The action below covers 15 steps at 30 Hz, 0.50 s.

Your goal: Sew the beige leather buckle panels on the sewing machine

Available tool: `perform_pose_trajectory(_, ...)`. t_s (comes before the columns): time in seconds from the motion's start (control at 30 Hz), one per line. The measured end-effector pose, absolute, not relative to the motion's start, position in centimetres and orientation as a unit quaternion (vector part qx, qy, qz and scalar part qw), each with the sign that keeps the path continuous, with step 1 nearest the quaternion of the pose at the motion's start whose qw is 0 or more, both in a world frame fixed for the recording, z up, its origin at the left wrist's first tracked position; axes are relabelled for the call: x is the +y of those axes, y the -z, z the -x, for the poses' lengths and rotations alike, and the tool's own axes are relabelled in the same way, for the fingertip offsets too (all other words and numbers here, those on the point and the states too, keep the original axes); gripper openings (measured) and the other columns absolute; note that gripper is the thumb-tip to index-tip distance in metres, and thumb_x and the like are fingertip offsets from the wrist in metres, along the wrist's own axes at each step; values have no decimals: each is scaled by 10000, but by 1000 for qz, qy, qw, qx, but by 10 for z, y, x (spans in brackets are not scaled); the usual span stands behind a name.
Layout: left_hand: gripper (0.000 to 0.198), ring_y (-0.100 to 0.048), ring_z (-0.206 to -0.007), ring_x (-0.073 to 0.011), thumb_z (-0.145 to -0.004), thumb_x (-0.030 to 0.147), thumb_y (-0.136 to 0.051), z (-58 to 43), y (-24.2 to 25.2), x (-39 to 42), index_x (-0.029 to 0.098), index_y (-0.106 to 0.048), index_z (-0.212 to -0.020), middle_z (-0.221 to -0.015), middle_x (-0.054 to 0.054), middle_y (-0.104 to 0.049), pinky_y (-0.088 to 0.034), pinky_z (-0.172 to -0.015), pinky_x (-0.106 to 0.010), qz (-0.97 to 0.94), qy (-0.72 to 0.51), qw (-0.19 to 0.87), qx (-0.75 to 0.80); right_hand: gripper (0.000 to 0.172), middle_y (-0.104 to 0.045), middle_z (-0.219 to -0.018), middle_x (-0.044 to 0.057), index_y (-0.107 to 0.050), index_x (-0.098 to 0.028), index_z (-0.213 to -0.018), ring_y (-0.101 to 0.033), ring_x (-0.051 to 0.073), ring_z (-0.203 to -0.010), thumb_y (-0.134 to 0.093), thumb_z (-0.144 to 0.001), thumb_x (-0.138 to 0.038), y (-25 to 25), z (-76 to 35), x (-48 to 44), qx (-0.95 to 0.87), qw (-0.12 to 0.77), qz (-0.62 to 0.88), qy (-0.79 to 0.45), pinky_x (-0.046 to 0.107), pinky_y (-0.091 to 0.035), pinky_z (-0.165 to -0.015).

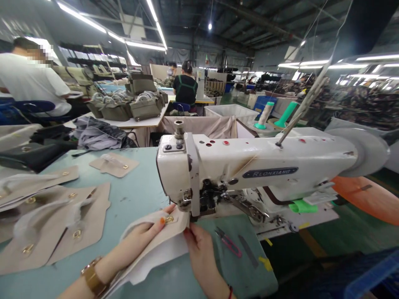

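Note:
A white sewing machine (218,166) stands over the green tabletop. A beige panel (156,245) with a pale wrapped handle and a gold ring lies with its edge under the machine's needle area. My left hand (152,230) rests on top of this panel, its thumb near the gold ring and other fingers partly hidden by the machine head. The panel's right edge is pinched between the thumb and fingers of my right hand (198,245), just below the presser area. White lining shows beneath the panel.
Beige panels with handles (90,228) lie at the left, a smaller one (115,164) behind. Pink snips (229,241) and a grey strip (248,250) lie right of my right hand. Thread cones stand behind the machine. Two people sit farther back.

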<state>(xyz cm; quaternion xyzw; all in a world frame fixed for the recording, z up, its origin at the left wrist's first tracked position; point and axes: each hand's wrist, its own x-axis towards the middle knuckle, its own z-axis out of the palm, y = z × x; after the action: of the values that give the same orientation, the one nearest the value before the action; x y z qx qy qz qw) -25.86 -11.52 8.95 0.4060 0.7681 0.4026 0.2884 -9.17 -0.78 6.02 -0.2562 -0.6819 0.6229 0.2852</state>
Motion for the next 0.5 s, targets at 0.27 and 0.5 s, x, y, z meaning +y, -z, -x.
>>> perform_pose_trajectory(0.27, 350, -548, -1086, -297, -834, 494, -580, 259, -116, -101, 341, -651, -1141, -1172, -67, -642, -407, -950, -439, -675, -169, 41, 717, 294, -649, -808, 41, -700, -138, -875, -582, 147, -748, -480, -878, -333, -69, 82, 9, -642, 175, 193, -721, 213, -456, -708)
perform_pose_trajectory(0.5, 279, -563, -998, -290, -839, 416, -595, 252, -130, -94, 331, -642, -1101, -1091, -61, -658, -397, -883, -419, -688, -100, -10, 718, 382, -529, -698, 32, -640, -99, -773, -451, 93, -592, -485, -865, -437, -67, 79, 9, -568, 134, 242, -775, 156, -338, -512)
